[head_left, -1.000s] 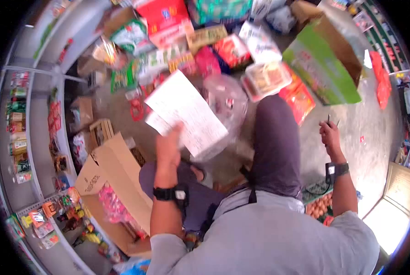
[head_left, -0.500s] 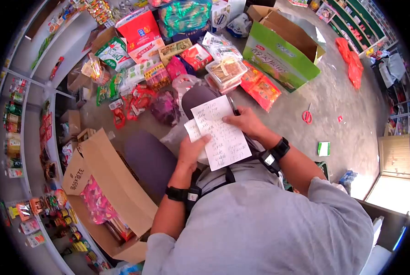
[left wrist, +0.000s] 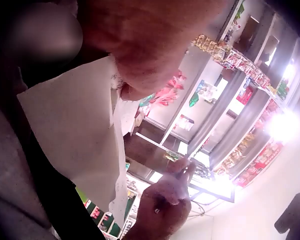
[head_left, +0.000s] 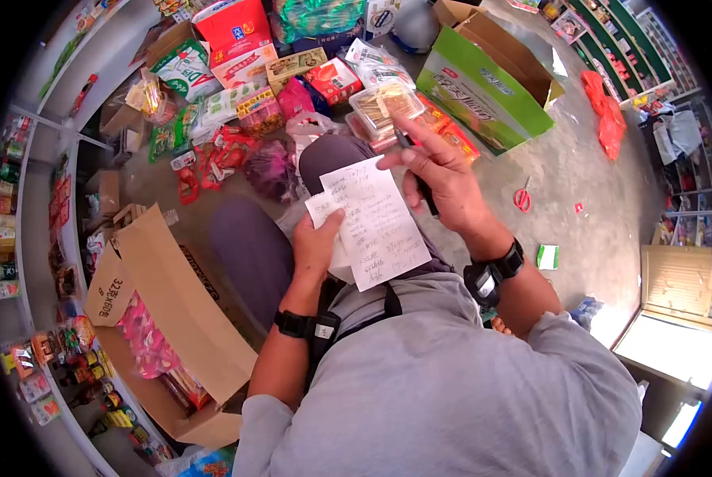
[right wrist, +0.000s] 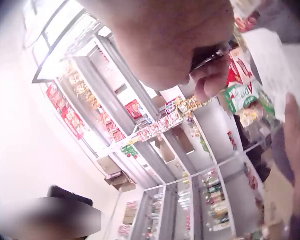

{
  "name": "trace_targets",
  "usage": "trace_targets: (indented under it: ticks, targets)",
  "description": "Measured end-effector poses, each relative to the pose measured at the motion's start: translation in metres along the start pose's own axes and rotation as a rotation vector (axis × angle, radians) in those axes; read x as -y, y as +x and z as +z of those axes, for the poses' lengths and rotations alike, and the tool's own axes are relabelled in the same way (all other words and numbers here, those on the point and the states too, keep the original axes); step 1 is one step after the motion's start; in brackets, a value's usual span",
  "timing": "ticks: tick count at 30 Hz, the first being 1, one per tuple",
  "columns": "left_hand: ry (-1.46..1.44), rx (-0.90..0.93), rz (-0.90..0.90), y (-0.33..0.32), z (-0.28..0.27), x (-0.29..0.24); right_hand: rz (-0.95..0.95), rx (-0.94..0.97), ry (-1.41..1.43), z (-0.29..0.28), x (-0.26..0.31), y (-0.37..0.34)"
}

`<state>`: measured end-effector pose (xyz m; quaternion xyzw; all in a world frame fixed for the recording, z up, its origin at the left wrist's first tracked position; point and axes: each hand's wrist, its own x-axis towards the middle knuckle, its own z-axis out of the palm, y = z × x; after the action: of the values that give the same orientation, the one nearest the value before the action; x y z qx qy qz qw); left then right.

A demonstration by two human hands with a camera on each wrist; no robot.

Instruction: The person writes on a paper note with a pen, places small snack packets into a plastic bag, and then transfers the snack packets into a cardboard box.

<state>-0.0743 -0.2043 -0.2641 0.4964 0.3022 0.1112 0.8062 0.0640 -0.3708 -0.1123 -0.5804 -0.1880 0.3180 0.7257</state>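
Note:
My left hand [head_left: 315,253] pinches handwritten paper sheets [head_left: 378,230] over the lap, thumb on top; a smaller sheet [head_left: 321,207] shows behind the larger one. In the left wrist view the paper's plain back [left wrist: 75,135] hangs below that hand. My right hand [head_left: 455,191] is raised just right of the paper, with a black pen [head_left: 427,199] held among its fingers. One of its fingertips comes right at the paper's upper right edge. The right wrist view shows part of the pen [right wrist: 209,61] beneath the curled fingers.
Packaged foods and a clear tub [head_left: 386,107] lie on the floor ahead. A green carton [head_left: 483,95] stands right of them, an open cardboard box [head_left: 185,310] at the left. Red-handled scissors [head_left: 522,199] lie on the floor at right. Stocked shelves [head_left: 34,262] line the left side.
The right hand came in from the far right with the pen to the paper, then lifted slightly off it. The left hand drew the paper back over the lap.

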Motion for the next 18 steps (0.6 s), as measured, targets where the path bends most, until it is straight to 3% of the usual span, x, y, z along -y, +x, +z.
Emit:
trace_targets:
  ticks: [1,5,6,13,18]
  targets:
    - [-0.011,0.004,0.008,0.0,-0.001,0.001,0.001,0.041,0.07,0.003,-0.002,0.002]
    - [0.003,0.02,0.035,0.0,-0.003,0.002,0.328,0.191,0.725,0.013,-0.018,0.015]
    - [-0.007,0.023,0.032,-0.001,-0.002,0.001,0.315,0.261,0.823,0.009,-0.033,0.02]
    - [-0.026,0.057,-0.04,0.002,-0.008,0.004,0.205,-0.009,0.074,0.002,-0.097,0.035]
    - [-0.053,0.054,-0.052,0.003,-0.009,0.005,0.039,-0.09,-0.229,0.014,-0.107,0.032]
